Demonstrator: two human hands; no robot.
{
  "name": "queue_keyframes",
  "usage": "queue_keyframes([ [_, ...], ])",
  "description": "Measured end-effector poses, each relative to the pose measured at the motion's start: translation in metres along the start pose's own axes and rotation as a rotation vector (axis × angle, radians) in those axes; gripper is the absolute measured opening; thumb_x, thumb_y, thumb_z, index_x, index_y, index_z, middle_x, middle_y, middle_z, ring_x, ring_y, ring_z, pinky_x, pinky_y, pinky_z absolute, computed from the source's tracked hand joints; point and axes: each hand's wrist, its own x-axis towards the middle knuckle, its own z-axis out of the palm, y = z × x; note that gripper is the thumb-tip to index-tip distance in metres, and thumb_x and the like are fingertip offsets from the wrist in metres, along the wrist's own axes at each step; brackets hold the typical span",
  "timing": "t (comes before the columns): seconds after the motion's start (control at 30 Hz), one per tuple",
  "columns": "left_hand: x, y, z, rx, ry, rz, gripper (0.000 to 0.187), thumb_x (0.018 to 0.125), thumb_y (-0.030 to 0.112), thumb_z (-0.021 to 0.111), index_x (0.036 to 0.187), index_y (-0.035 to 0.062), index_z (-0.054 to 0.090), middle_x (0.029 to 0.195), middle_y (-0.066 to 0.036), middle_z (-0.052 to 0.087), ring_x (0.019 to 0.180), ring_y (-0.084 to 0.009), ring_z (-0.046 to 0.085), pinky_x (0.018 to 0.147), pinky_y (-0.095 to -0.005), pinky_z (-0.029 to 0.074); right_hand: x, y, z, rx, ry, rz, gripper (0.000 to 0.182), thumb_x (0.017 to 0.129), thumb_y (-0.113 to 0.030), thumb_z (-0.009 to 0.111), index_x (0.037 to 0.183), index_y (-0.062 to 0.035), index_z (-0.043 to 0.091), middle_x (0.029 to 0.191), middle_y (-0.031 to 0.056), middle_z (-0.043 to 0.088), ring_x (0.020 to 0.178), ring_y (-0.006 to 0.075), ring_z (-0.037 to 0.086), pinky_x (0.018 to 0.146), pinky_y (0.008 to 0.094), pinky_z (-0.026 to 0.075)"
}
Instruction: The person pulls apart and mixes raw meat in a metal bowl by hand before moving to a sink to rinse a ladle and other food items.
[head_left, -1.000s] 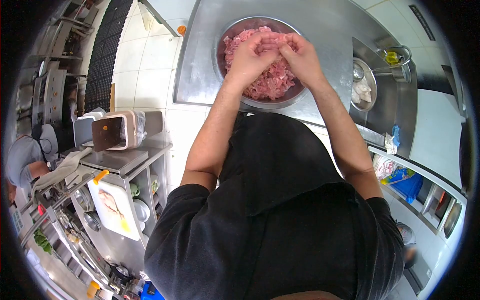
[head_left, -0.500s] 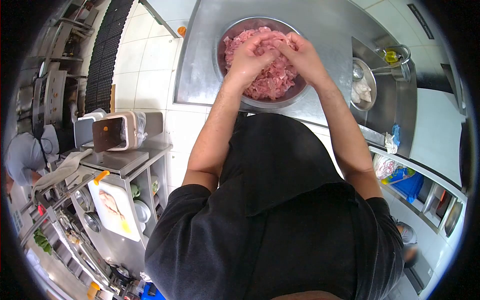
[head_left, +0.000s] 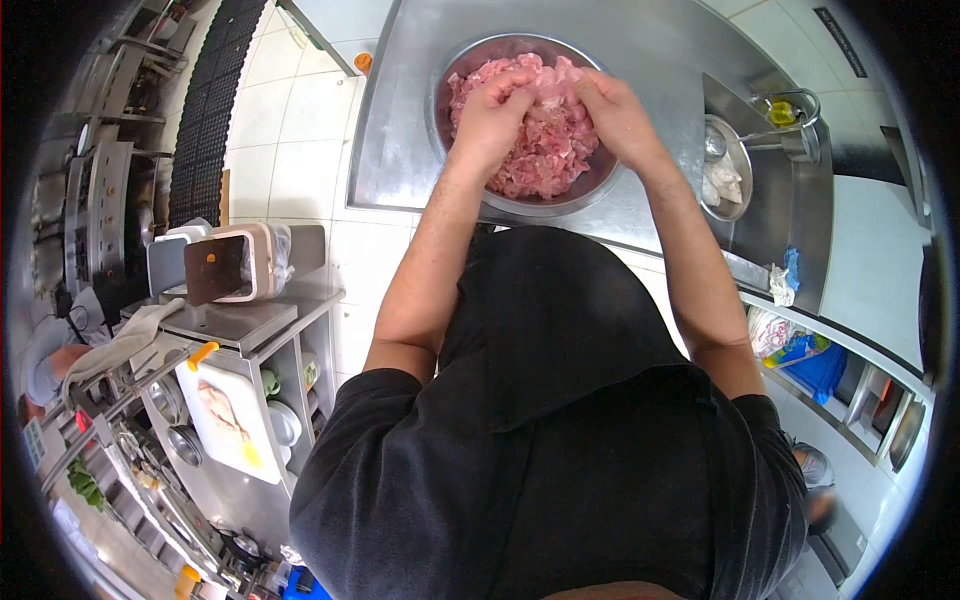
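Note:
A large round metal bowl (head_left: 470, 52) rests on the steel counter, filled with pieces of raw pink meat (head_left: 545, 160). Over the left part of the meat, my left hand (head_left: 492, 118) has its fingers closed on some of it. My right hand (head_left: 618, 118) is at the bowl's right side, thumb and fingers pinched round the edge of the same meat. Pale, stretched meat spans the gap between the two hands. Parts of the fingertips are hidden in the meat.
Right of the steel counter (head_left: 650, 60) is a sink with a metal pan (head_left: 745, 165) holding pale pieces. At the left, a steel cart carries plastic bins (head_left: 262, 262) and a white board (head_left: 232, 420). Another person (head_left: 55, 360) is at the far left.
My hands have moved apart, the left one leftward and the right one slightly rightward, exposing more meat between them. The person at the far left has shifted lower in the view.

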Motion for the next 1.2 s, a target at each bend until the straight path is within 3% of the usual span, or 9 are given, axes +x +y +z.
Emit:
queue_keyframes([
  [0.13,0.000,-0.001,-0.003,-0.102,0.001,-0.077,0.019,0.100,0.012,0.067,0.114,-0.0003,0.072,0.095,-0.002,0.071,0.085,-0.0078,0.063,0.076,-0.0228,0.050,0.007,-0.002,-0.010,-0.128,-0.004,0.166,0.045,0.107,-0.044,0.056,0.113,-0.0027,0.072,0.092,0.0079,0.073,0.087,0.0162,0.065,0.082,0.0338,0.052],
  [0.27,0.001,0.000,-0.005,-0.201,-0.051,-0.112,0.017,0.100,0.013,0.068,0.112,0.0007,0.072,0.093,-0.001,0.071,0.083,-0.0069,0.062,0.073,-0.0229,0.050,-0.002,-0.005,0.000,-0.123,0.028,-0.003,0.043,0.107,-0.041,0.056,0.119,-0.0031,0.072,0.097,0.0067,0.074,0.091,0.0160,0.067,0.087,0.0325,0.052],
  [0.37,0.005,-0.008,-0.004,-0.061,-0.037,0.028,0.014,0.101,0.012,0.069,0.109,0.0016,0.073,0.091,0.000,0.071,0.079,-0.0060,0.062,0.069,-0.0226,0.050,-0.005,-0.007,0.003,-0.033,-0.036,-0.050,0.036,0.106,-0.034,0.059,0.122,-0.0039,0.071,0.101,0.0073,0.075,0.093,0.0166,0.068,0.088,0.0323,0.053],
  [0.43,-0.004,0.011,0.003,-0.122,-0.036,-0.067,0.013,0.101,0.014,0.069,0.106,0.0022,0.072,0.090,0.000,0.071,0.077,-0.0057,0.061,0.068,-0.0224,0.050,-0.008,-0.011,0.011,-0.039,-0.038,-0.164,0.030,0.105,-0.027,0.062,0.122,-0.0041,0.071,0.103,0.0078,0.075,0.094,0.0169,0.069,0.088,0.0325,0.053],
  [0.67,0.002,-0.011,-0.003,-0.061,-0.062,-0.108,0.016,0.105,0.017,0.065,0.110,0.0032,0.070,0.089,-0.001,0.069,0.073,-0.0071,0.058,0.063,-0.0231,0.046,-0.011,-0.012,0.017,-0.128,-0.016,-0.142,0.020,0.101,-0.016,0.066,0.117,-0.0048,0.070,0.100,0.0070,0.075,0.088,0.0163,0.069,0.082,0.0326,0.055],
  [0.77,-0.001,0.003,-0.001,-0.446,-0.119,-0.246,0.015,0.105,0.019,0.065,0.105,0.0042,0.069,0.082,-0.001,0.066,0.067,-0.0088,0.055,0.059,-0.0244,0.044,-0.009,-0.011,0.014,-0.069,-0.045,-0.158,0.019,0.101,-0.015,0.066,0.117,-0.0047,0.069,0.100,0.0069,0.075,0.087,0.0162,0.070,0.080,0.0324,0.056],
  [0.87,-0.002,0.005,-0.001,-0.497,-0.090,-0.283,0.016,0.107,0.019,0.063,0.104,0.0040,0.068,0.081,-0.002,0.064,0.064,-0.0093,0.052,0.057,-0.0244,0.042,-0.010,-0.015,0.011,0.026,-0.079,-0.083,0.020,0.101,-0.013,0.065,0.118,-0.0037,0.068,0.102,0.0079,0.075,0.089,0.0175,0.071,0.082,0.0328,0.056],
  [1.03,-0.001,0.007,-0.002,-0.553,-0.025,-0.278,0.016,0.107,0.014,0.059,0.108,0.0005,0.067,0.087,-0.004,0.066,0.071,-0.0103,0.055,0.060,-0.0240,0.042,-0.003,-0.005,0.013,-0.076,0.061,-0.274,0.022,0.101,-0.011,0.065,0.121,-0.0023,0.070,0.108,0.0088,0.076,0.097,0.0183,0.072,0.089,0.0314,0.055],
  [1.2,0.007,-0.009,-0.023,-0.505,0.000,-0.230,0.020,0.107,0.007,0.053,0.118,-0.0026,0.067,0.095,-0.007,0.070,0.081,-0.0129,0.061,0.068,-0.0252,0.050,0.007,-0.001,0.002,-0.013,0.120,-0.287,0.023,0.102,-0.007,0.063,0.124,-0.0040,0.072,0.114,0.0043,0.075,0.100,0.0133,0.069,0.087,0.0275,0.055],
])
